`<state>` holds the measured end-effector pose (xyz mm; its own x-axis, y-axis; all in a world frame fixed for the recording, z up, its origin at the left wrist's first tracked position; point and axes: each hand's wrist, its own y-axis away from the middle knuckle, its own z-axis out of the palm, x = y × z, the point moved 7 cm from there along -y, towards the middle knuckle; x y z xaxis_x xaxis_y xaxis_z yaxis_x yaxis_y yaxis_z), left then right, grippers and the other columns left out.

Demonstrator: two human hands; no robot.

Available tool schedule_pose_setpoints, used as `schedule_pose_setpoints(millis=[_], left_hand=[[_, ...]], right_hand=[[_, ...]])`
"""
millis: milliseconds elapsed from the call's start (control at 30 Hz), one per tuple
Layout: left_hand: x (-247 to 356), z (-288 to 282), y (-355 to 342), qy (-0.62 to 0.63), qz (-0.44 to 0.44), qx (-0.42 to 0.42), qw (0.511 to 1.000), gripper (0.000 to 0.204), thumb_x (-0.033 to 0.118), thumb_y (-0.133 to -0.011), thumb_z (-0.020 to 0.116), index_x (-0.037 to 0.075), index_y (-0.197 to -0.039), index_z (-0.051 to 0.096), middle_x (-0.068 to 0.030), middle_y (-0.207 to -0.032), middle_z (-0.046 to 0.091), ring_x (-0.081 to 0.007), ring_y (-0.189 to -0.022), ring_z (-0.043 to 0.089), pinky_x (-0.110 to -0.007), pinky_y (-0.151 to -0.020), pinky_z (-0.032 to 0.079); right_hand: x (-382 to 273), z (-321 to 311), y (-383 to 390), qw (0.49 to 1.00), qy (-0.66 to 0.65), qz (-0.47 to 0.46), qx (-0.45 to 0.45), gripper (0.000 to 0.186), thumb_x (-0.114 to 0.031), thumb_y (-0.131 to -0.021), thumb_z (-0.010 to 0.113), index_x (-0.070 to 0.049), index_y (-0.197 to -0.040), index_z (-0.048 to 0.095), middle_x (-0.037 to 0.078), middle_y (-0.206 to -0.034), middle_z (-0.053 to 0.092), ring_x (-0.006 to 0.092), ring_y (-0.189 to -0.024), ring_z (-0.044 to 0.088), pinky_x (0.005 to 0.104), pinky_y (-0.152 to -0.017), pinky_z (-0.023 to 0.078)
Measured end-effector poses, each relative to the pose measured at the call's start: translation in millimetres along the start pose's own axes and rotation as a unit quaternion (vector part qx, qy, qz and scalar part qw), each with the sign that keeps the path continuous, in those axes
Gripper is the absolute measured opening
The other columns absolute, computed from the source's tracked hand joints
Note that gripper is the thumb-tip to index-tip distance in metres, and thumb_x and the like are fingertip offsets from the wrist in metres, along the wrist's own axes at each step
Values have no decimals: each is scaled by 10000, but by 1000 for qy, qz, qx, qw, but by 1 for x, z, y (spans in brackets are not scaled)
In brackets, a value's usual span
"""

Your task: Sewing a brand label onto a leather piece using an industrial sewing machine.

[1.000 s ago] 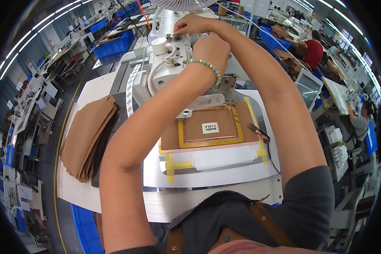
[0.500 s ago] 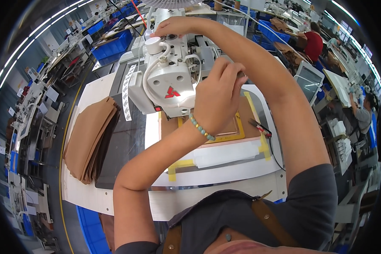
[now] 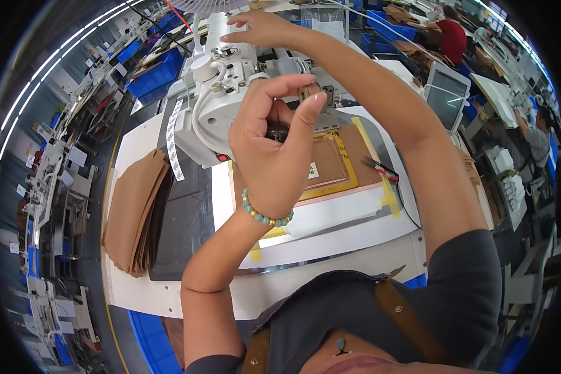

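A white sewing machine head stands in front of me. My left hand is raised before it, a beaded bracelet on the wrist. Its thumb and index finger close around a small brown spool-like piece, partly hidden by them. A dark round object shows inside the curled palm; what it is I cannot tell. My right hand reaches over the machine's top, fingers apart and holding nothing. Under the hands lies a yellow frame around a brown panel, on a taped white sheet.
Brown cut pieces are stacked on the left of the table. Red-handled snippers lie right of the frame, beside a dark cable. A tablet-like screen stands at the right. Co-workers sit farther right; a blue bin is behind the machine.
My left hand has moved left and turned, showing the thumb side and the brown piece. My right hand has lifted away from the machine's top, fingers spreading. The view has shifted slightly.
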<state>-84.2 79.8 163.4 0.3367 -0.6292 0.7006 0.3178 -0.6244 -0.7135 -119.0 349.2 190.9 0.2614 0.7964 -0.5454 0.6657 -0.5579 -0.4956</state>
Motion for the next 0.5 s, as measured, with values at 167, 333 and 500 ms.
schedule_pose_setpoints(millis=[167,333,500], left_hand=[[4,6,12,-61,44,-41,996,198,79,-871,814,43,-1048,732,-17,-906,638,-52,-603,487,-213,-586,379],[14,-2,15,-45,36,-28,998,195,31,-875,803,33,-1055,729,-9,-923,630,-39,-611,460,-199,-599,377],[12,-28,16,26,4,10,1000,200,15,-935,742,6,-1131,701,-9,-1036,697,15,-657,432,-163,-631,372]], right_hand=[[3,-50,111,989,116,-77,-41,589,-552,-948,668,-45,-1248,685,135,-1205,674,239,-995,666,390,-824,554],[67,-67,241,855,392,175,-291,342,-356,-880,726,-63,-1055,712,158,-978,732,371,-965,687,451,-848,531],[113,-18,360,814,380,189,-396,307,-263,-814,748,-46,-1017,670,177,-972,712,388,-963,694,472,-820,546]])
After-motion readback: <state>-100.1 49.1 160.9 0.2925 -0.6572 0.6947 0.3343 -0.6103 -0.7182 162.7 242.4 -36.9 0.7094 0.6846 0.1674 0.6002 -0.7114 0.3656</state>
